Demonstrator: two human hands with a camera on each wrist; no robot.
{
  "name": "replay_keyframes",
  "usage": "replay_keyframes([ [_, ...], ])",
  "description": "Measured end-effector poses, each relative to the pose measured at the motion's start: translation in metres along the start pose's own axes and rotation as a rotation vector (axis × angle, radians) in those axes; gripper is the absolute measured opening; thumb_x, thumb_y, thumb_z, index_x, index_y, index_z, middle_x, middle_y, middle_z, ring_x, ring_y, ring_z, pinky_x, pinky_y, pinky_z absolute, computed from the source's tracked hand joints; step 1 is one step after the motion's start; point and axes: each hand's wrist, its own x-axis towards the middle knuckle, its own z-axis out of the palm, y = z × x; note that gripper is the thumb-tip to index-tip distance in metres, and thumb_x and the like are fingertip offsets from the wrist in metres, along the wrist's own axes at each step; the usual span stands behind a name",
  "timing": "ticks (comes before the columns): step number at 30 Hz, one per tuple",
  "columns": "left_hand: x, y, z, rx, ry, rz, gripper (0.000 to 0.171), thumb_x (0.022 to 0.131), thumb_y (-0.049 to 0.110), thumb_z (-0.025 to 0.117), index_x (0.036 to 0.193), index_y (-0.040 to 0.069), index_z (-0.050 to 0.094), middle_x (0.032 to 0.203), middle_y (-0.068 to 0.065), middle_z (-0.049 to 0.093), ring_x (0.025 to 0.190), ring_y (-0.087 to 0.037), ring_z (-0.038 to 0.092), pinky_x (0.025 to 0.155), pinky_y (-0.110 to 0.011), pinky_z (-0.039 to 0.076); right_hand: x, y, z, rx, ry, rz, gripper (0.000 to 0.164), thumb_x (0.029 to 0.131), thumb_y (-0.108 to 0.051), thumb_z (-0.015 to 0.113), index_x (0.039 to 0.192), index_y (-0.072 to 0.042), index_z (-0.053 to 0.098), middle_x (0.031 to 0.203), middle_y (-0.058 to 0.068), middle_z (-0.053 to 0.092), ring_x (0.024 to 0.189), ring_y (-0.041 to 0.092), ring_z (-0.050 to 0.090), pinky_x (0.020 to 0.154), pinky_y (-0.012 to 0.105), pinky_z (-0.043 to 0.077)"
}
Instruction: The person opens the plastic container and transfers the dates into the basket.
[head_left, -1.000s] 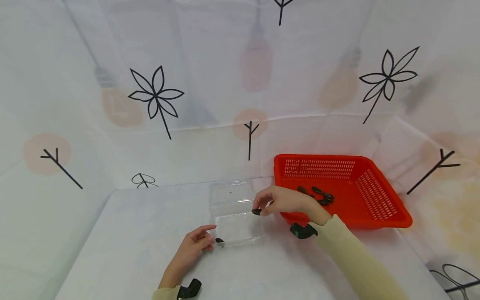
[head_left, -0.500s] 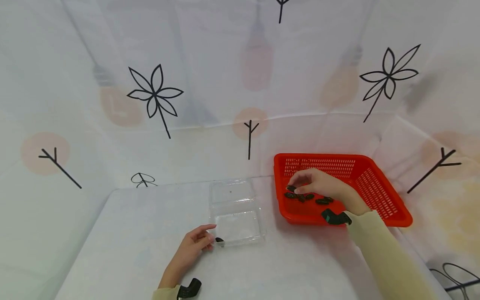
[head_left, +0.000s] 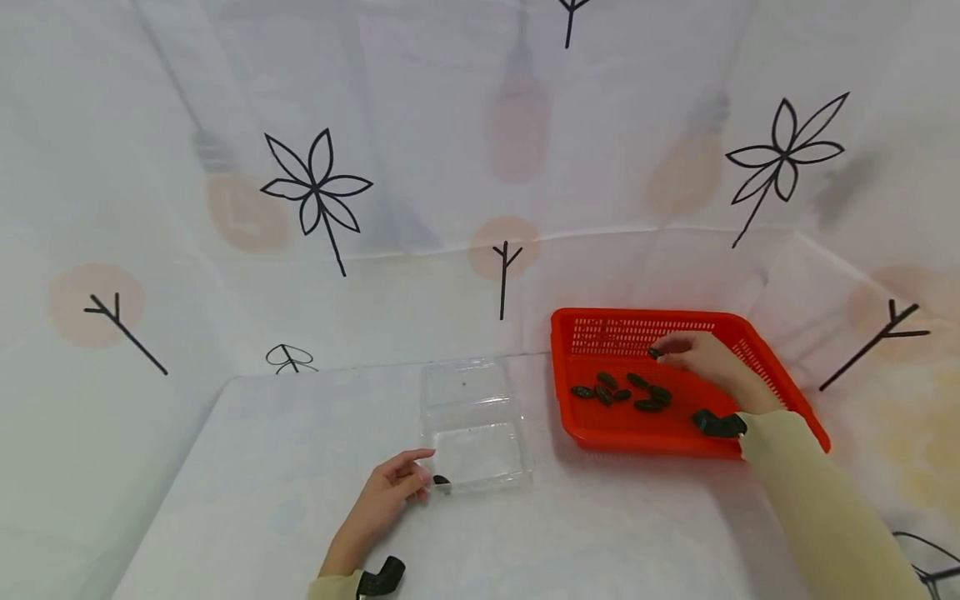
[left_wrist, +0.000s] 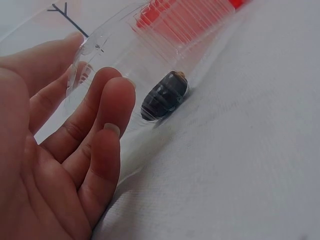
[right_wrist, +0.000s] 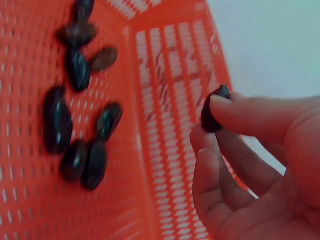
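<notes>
My right hand is over the back right of the red basket. Thumb and forefinger pinch a small dark, wrinkled, date-like fruit, the other fingers loosely bent below it in the right wrist view. At the near left corner of an open clear plastic box, my left hand rests with its fingers loosely bent against the side, forefinger stretched along the rim. Inside that corner lies one glossy dark fruit, brownish at one end, close to the left fingertips.
Several more dark fruits lie scattered on the basket floor, mostly at its left and middle. The box's hinged lid lies folded back toward the rear cloth. A white cloth covers the table, and patterned cloth hangs behind.
My right hand has moved right, from above the clear box to the basket's left part, then to its back right, a fruit in its fingertips. The left hand has stayed put.
</notes>
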Motion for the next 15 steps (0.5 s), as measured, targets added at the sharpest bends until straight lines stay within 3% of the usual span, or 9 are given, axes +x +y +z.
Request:
replay_keyframes([
  [6, -0.001, 0.003, -0.001, 0.006, 0.010, -0.017, 0.039, 0.097, 0.006, 0.064, 0.133, -0.008, 0.056, 0.087, -0.004, 0.062, 0.073, -0.014, 0.063, 0.069, -0.028, 0.053, 0.004, 0.031, -0.006, -0.010, -0.011, 0.051, 0.041, 0.100, -0.017, 0.062, 0.132, 0.007, 0.057, 0.131, 0.028, 0.057, 0.113, 0.040, 0.055, 0.092, 0.052, 0.046],
  [9, -0.001, 0.004, 0.000, 0.013, 0.019, -0.028, 0.039, 0.097, 0.006, 0.064, 0.133, -0.008, 0.057, 0.087, -0.004, 0.062, 0.074, -0.015, 0.064, 0.070, -0.028, 0.053, 0.007, 0.039, -0.010, -0.002, -0.021, 0.071, 0.041, 0.101, -0.018, 0.060, 0.134, 0.007, 0.056, 0.132, 0.028, 0.056, 0.113, 0.041, 0.053, 0.093, 0.052, 0.045],
  [15, -0.001, 0.006, 0.001, 0.015, 0.022, -0.041, 0.039, 0.097, 0.005, 0.063, 0.134, -0.007, 0.056, 0.088, -0.006, 0.062, 0.075, -0.015, 0.064, 0.072, -0.028, 0.053, 0.012, 0.047, -0.012, -0.098, -0.029, 0.083, 0.034, 0.098, -0.010, 0.061, 0.126, 0.008, 0.062, 0.122, 0.027, 0.062, 0.108, 0.041, 0.057, 0.091, 0.054, 0.047],
])
